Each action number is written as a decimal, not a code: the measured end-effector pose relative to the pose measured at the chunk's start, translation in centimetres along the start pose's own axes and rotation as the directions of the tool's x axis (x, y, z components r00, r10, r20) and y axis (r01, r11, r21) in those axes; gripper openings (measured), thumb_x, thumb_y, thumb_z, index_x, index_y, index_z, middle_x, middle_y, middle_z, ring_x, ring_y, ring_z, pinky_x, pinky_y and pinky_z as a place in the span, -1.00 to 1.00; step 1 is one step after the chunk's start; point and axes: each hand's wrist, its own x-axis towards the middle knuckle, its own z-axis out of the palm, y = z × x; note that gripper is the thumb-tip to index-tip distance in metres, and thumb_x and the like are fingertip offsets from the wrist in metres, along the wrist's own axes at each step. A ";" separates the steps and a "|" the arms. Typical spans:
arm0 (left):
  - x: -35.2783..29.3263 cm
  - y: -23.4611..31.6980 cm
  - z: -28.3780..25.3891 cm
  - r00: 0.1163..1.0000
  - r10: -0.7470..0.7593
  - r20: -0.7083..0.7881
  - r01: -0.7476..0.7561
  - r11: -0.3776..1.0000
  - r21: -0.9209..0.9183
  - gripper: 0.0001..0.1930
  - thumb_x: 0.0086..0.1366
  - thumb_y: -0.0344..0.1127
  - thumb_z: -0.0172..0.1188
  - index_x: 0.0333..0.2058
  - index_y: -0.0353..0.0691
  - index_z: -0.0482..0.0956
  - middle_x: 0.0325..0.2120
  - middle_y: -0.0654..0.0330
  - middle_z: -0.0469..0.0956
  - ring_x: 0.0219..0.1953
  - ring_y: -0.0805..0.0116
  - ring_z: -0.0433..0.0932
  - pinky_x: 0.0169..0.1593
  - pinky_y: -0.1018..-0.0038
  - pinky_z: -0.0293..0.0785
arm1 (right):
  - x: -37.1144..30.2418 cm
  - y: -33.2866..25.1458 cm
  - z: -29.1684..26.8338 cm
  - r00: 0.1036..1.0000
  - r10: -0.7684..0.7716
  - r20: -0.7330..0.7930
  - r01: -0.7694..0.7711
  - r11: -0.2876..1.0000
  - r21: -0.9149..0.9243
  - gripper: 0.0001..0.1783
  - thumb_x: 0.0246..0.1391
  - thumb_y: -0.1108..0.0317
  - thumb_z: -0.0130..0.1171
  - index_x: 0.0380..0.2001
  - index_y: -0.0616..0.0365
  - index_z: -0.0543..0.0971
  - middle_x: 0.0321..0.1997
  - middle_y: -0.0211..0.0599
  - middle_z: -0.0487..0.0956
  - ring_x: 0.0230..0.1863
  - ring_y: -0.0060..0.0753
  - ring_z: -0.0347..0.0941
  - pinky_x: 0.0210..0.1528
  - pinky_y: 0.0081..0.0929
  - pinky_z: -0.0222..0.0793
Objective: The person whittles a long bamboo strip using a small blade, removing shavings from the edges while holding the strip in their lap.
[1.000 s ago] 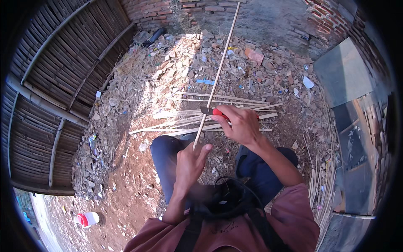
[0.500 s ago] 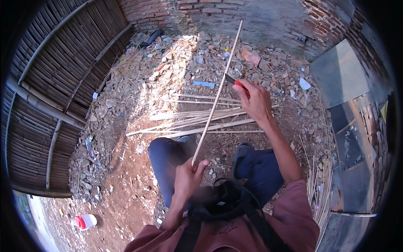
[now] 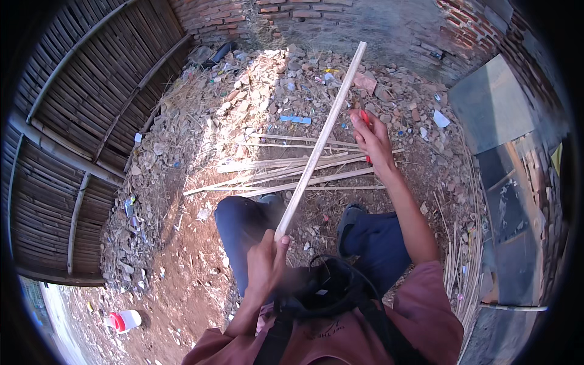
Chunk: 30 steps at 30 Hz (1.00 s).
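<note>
Rubble (image 3: 258, 97) beneath outstretched right hand (image 3: 374, 141)

1. Held strip (image 3: 321, 143): pale, wood-like, matt, fibrous face.
2. Red handle (image 3: 365, 117): plastic-looking, smooth.
3. Loose strips (image 3: 340, 179): pale, wood-like, matt.
4. Trousers (image 3: 380, 240): dark cloth, matt.
5. Shirt (image 3: 426, 301): soft matt cloth.
6. Slatted panel (image 3: 48, 207): bamboo-like, ribbed, rough.
7. Wall (image 3: 219, 15): rough brick, worn plaster.
8. Container (image 3: 129, 320): smooth plastic, whitish and red.

Left hand (image 3: 261, 266) holds a pale strip (image 3: 320, 140) — right hand (image 3: 376, 145), a red tool (image 3: 365, 117).
</note>
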 end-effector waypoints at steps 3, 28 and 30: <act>0.5 0.7 -0.1 1.000 -0.025 0.017 0.024 0.999 0.029 -0.59 0.55 -0.09 0.22 -0.39 -0.28 0.40 -0.66 -0.08 0.48 -0.57 -0.21 0.54 -0.46 0.04 0.35 | -0.8 0.7 0.6 0.981 0.069 0.183 -0.085 0.993 0.080 -0.64 0.44 0.06 0.24 0.08 0.08 0.64 -0.39 -0.48 0.57 -0.64 -0.89 0.08 -0.61 -0.73 -0.07; 4.0 1.5 0.5 0.992 0.123 -0.004 -0.123 0.989 -0.086 -0.68 0.40 -0.31 0.42 -0.04 -0.33 0.51 -0.47 0.10 0.63 -0.44 0.40 0.61 -0.32 0.42 0.51 | -2.9 0.8 2.1 0.996 0.067 0.053 -0.083 0.896 0.436 -0.78 0.34 0.28 0.36 -0.05 0.13 0.67 -0.34 -0.49 0.66 -0.69 -0.88 0.09 -0.66 -0.67 -0.11; 4.1 1.5 0.6 0.996 0.079 0.028 -0.075 0.990 -0.118 -0.70 0.41 -0.34 0.41 -0.05 -0.34 0.51 -0.46 0.15 0.65 -0.42 0.49 0.60 -0.32 0.48 0.51 | -3.2 0.4 2.1 0.999 -0.048 0.016 0.045 0.986 0.163 -0.69 0.38 0.16 0.31 -0.01 0.17 0.65 -0.41 -0.56 0.58 -0.63 -0.84 0.12 -0.60 -0.63 -0.03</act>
